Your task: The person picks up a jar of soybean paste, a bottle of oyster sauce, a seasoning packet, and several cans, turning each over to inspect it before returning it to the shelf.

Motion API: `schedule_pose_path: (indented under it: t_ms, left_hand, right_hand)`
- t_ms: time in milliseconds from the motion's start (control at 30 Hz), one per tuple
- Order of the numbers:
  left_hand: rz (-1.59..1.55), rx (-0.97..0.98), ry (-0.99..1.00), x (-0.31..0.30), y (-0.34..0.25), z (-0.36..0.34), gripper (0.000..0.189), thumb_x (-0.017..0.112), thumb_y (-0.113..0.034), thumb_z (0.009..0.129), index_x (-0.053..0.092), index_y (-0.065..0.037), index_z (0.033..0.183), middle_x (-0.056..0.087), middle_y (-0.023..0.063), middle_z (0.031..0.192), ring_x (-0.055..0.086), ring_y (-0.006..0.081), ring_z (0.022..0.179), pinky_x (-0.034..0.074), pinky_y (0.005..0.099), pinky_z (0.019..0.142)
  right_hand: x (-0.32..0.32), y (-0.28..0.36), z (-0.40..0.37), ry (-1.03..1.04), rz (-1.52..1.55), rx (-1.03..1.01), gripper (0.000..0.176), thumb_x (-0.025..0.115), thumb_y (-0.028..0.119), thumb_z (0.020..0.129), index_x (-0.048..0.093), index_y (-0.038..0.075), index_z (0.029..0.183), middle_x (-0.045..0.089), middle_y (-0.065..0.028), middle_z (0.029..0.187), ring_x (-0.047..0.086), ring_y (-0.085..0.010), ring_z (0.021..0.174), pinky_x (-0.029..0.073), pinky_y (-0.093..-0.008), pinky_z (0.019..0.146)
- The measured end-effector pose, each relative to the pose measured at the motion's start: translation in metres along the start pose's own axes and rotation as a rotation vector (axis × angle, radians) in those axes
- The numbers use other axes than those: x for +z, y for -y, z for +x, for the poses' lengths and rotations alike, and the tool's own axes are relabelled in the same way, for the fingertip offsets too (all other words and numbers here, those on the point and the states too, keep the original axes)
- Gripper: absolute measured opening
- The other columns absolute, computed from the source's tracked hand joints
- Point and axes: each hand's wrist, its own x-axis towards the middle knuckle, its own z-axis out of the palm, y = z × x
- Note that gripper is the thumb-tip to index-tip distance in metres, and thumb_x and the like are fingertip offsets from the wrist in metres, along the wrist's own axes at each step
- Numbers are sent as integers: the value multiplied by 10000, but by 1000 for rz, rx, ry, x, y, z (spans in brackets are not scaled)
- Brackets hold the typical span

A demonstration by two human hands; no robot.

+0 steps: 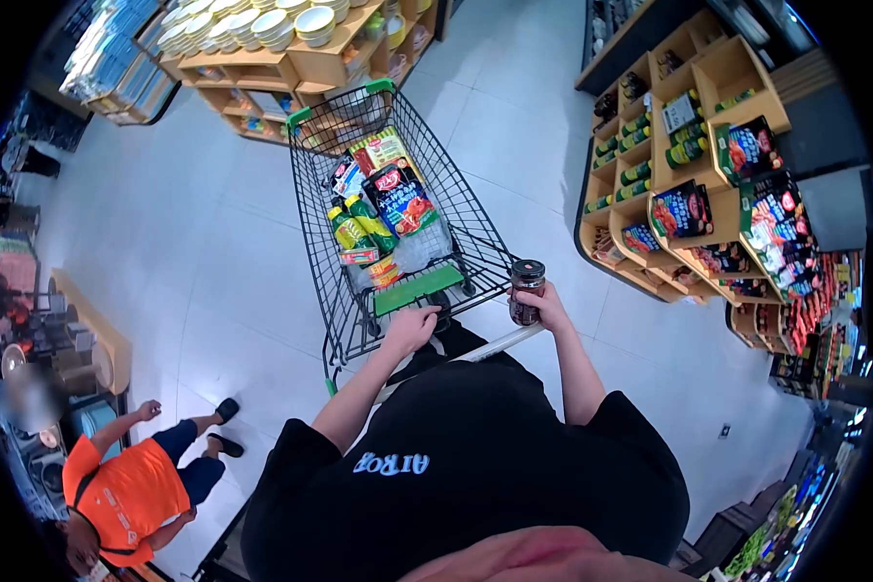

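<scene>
My right hand (550, 308) is wrapped round a glass jar (528, 291) with a dark lid and dark red-brown contents. It holds the jar upright beside the rear right corner of the shopping cart (312, 209). Above the cart's pale handle (504, 343), my left hand (410, 330) reaches inward with loosely stretched fingers, near the green seat flap (419, 290). Nothing shows in that hand. Inside the cart lie a black-and-blue food packet (401, 200), a yellow packet (382, 150), yellow-green bottles (349, 229) and a clear plastic package (423, 245).
Wooden shelves (684, 184) with bottles and black packets stand to the right. Ahead is a wooden display (252, 68) stacked with bowls (315, 24). A person in an orange shirt (126, 495) is at lower left, near shelves of kitchenware. Pale floor tiles (233, 252) surround the cart.
</scene>
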Motion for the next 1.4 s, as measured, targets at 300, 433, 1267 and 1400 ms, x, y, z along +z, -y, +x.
schedule_pose_path:
  t_ms: [300, 433, 1267, 1400]
  left_hand:
    - [48, 36, 87, 10, -38, 17, 349, 447, -315, 931, 686, -71, 1000, 669, 224, 851, 634, 411, 811, 498, 488, 769]
    - [66, 37, 106, 9, -33, 35, 369, 447, -341, 934, 678, -55, 970, 670, 222, 878, 631, 413, 845, 498, 485, 786]
    - [135, 71, 264, -19, -74, 322, 411, 399, -360, 942, 704, -84, 941, 683, 181, 892, 649, 360, 867, 498, 431, 808]
    - [163, 48, 240, -34, -79, 383, 400, 406, -359, 927, 701, -90, 918, 687, 165, 866, 653, 353, 850, 504, 430, 790]
  right_hand:
    - [-29, -32, -47, -568, -27, -408, 364, 748, 126, 778, 599, -10, 1080, 680, -108, 1003, 656, -189, 903, 515, -334, 841]
    - [-23, -42, -51, -826, -82, -600, 319, 736, 97, 783, 602, -17, 1049, 675, -92, 949, 652, -182, 876, 519, -334, 826]
    - [-110, 109, 98, -945, -328, -556, 480, 831, 205, 660, 577, 28, 1027, 681, -106, 904, 677, -221, 833, 525, -335, 753]
    - [-131, 121, 148, -936, -304, -570, 482, 829, 220, 660, 579, 31, 1026, 679, -111, 918, 676, -227, 846, 522, -340, 759]
